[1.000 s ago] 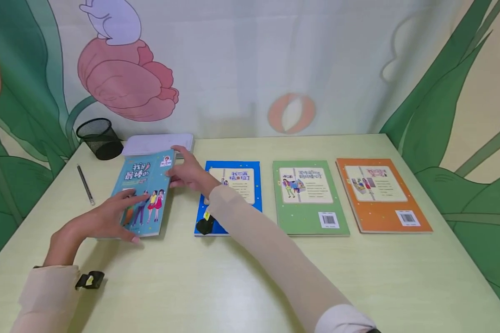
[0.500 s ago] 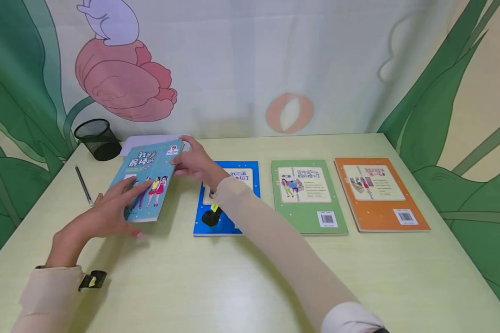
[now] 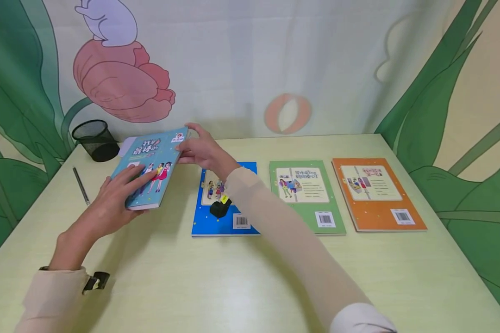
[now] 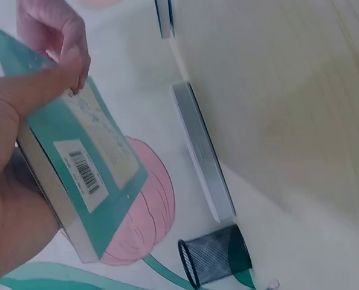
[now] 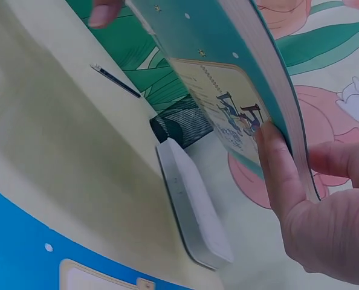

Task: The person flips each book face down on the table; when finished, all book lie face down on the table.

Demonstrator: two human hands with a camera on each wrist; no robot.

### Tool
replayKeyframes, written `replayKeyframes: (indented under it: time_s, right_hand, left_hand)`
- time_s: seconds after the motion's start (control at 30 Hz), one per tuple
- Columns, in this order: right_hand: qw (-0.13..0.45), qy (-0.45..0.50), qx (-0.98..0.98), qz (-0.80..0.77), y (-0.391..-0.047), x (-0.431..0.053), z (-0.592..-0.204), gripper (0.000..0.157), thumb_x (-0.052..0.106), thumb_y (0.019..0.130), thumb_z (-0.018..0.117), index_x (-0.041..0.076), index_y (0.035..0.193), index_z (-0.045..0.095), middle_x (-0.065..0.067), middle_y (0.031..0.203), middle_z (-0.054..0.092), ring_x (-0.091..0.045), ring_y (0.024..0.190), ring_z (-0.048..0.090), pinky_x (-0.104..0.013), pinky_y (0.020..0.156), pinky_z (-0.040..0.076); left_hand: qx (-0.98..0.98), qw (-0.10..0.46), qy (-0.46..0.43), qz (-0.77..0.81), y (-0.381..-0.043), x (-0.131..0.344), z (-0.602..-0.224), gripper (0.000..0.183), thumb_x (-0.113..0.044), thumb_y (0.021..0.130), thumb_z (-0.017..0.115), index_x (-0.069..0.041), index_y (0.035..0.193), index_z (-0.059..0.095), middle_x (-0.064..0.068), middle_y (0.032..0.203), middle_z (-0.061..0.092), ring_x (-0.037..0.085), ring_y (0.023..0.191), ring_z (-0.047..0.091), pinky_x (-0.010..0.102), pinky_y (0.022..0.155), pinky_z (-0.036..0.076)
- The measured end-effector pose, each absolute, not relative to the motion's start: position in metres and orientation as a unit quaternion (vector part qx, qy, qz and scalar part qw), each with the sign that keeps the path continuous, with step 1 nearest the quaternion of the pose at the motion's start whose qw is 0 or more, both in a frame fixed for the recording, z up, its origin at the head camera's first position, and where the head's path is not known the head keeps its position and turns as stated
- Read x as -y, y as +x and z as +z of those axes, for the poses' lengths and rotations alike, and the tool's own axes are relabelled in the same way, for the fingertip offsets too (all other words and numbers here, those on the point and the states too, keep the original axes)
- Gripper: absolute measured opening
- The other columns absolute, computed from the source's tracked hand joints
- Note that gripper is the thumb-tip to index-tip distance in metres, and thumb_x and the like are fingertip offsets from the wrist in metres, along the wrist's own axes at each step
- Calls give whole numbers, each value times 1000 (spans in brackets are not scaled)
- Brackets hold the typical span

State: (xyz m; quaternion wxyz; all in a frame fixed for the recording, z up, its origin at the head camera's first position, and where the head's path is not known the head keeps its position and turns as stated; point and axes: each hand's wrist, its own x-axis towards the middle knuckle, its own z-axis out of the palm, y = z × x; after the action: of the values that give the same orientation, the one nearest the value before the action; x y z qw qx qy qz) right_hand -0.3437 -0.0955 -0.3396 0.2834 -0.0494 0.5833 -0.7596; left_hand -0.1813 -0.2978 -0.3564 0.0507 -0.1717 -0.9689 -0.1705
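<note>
A teal paperback book (image 3: 160, 157) is held tilted above the left part of the table, its front cover up in the head view. My right hand (image 3: 204, 150) pinches its upper right edge, thumb on one cover and fingers on the other, as the right wrist view shows. At the lower left, my left hand (image 3: 112, 201) spreads its fingers over the front cover. In the left wrist view the left thumb (image 4: 40, 90) lies across the back cover, near the barcode label (image 4: 83, 172). A blue book (image 3: 206, 224) lies below my right forearm, partly hidden by it.
A green book (image 3: 304, 217) and an orange book (image 3: 379, 215) lie face down to the right. A black mesh pen cup (image 3: 96, 141) stands at the back left, a pen (image 3: 81, 186) in front of it. A pale flat case (image 5: 194, 205) lies behind the teal book.
Both hands have lifted the teal book off the table, up and slightly right. It now covers more of the pale case. The left thumb has gone from beside the book to beneath it.
</note>
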Motion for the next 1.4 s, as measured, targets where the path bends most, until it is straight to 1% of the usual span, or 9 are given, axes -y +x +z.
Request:
replayKeyframes:
  time_s: [0.17,0.27,0.33,0.5,0.7,1.07,1.23,1.3,1.4]
  right_hand:
    - [276,-51,-590,-757,-343,93,-331,78,-10,94,59,34,152,33,-22,127,61,-38,98,72,-45,84,61]
    - [271,-49,-596,-754,-342,92,-329,78,-9,93,60,34,152,33,-21,124,61,-36,94,72,-45,83,60]
    - [269,-49,-600,-752,-342,91,-327,78,-9,93,60,34,153,33,-22,124,61,-38,96,73,-46,84,60]
    - [260,-59,-612,-744,-342,89,-326,78,-8,93,60,32,153,32,-26,129,61,-43,104,71,-49,87,59]
    - [258,-61,-622,-737,-343,86,-324,79,-7,93,62,32,154,32,-26,128,62,-42,101,72,-52,91,57]
    - [239,-87,-636,-729,-340,83,-312,78,2,94,66,33,155,29,-21,105,69,-37,88,75,-50,91,57]
    - [227,-97,-636,-731,-338,84,-307,76,7,95,67,33,155,28,-23,102,72,-35,86,76,-48,88,58]
    - [216,-109,-642,-728,-336,84,-305,77,9,95,67,33,155,26,-23,101,72,-34,86,76,-45,84,60]
    - [199,-124,-652,-721,-333,86,-301,80,11,95,67,35,157,22,-21,99,72,-32,83,76,-40,78,62]
  left_hand:
    - [961,95,-205,-161,-181,294,-357,95,13,82,67,-32,157,31,21,159,28,52,144,27,76,103,33]
    - [959,105,-213,-156,-181,293,-357,96,18,81,63,-31,157,32,19,159,30,52,142,30,74,102,37]
    - [959,104,-212,-155,-180,292,-357,98,20,80,61,-31,157,31,18,159,30,53,142,31,73,100,39]
    - [962,104,-203,-152,-181,288,-358,100,23,80,58,-32,158,29,17,160,30,54,140,32,72,99,42]
    - [959,126,-203,-150,-182,284,-362,99,24,80,57,-33,157,32,17,159,33,55,138,36,71,98,43]
    - [937,208,-198,-198,-182,283,-367,96,27,77,53,-29,154,40,12,155,44,48,137,45,66,94,49]
    - [926,230,-186,-236,-183,281,-364,94,30,78,51,-28,152,44,10,154,48,48,134,48,63,96,49]
    - [919,243,-183,-251,-183,281,-363,92,30,80,50,-28,151,46,9,153,50,47,133,50,57,102,47]
    - [907,267,-181,-271,-186,280,-364,89,31,81,51,-27,149,49,10,150,53,43,132,52,31,112,40]
